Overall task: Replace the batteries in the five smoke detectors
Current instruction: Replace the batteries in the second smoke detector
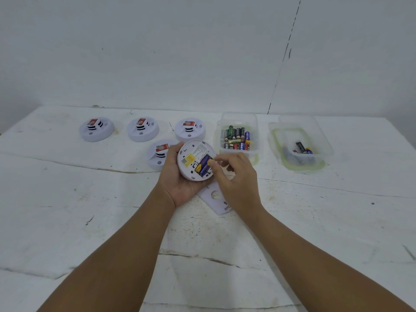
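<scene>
The person's left hand (180,176) is cradling an upturned smoke detector (195,160) above the middle of the surface (67,210), its fingers curled round the rim and holding it firmly, while the right hand (234,176) is pinching or pressing the blue and yellow batteries (203,165) lying in the open compartment, fingertips bent onto their near end. The detector is looking like a light, stiff plastic shell, probably smooth and a little slippery, so gripping it by the rim seems wise; the batteries are small, hard and apt to roll, best taken at the ends. A white cover plate (216,199) is lying flat just beneath the hands. Four more detectors (96,129) are sitting toward the far edge, left of a clear tub of batteries (238,136) and a second tub (299,145) nearer the far right corner
</scene>
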`<state>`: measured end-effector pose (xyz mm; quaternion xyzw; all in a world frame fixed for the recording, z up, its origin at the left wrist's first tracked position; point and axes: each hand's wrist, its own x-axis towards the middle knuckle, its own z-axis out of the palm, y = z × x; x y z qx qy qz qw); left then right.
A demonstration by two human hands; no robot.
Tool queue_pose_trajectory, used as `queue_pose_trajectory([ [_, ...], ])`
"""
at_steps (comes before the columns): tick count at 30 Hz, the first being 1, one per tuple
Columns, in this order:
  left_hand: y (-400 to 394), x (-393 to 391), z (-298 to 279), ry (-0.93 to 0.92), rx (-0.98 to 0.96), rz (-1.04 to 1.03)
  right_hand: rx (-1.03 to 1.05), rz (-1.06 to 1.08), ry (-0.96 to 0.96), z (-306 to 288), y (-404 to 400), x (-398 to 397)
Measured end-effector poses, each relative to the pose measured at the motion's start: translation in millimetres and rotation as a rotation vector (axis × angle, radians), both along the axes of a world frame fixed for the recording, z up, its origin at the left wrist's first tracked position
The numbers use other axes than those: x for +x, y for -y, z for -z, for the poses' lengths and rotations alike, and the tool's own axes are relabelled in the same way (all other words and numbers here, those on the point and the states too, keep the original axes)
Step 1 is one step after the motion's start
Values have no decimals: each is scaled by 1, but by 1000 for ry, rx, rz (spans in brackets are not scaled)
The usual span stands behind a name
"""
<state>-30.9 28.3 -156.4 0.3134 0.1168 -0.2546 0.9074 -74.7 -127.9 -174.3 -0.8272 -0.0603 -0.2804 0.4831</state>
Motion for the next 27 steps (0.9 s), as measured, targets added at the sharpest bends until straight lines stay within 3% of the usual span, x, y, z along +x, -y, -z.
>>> queue_pose_trajectory([
  [4,-2,-2,0,26,1,-31,-75,-37,-212,-3,7,-14],
  [10,-8,-5,2,4,-88,-87,-418,-184,-598,-24,16,-17],
  [14,-8,-6,2,2,-112,-93,-526,-210,-698,-34,15,-16],
  [22,-6,-10,-2,2,-71,-110,-603,2,-600,-34,24,-34],
  [27,1,-19,-2,31,-66,-94,-243,57,-218,-25,28,-39],
])
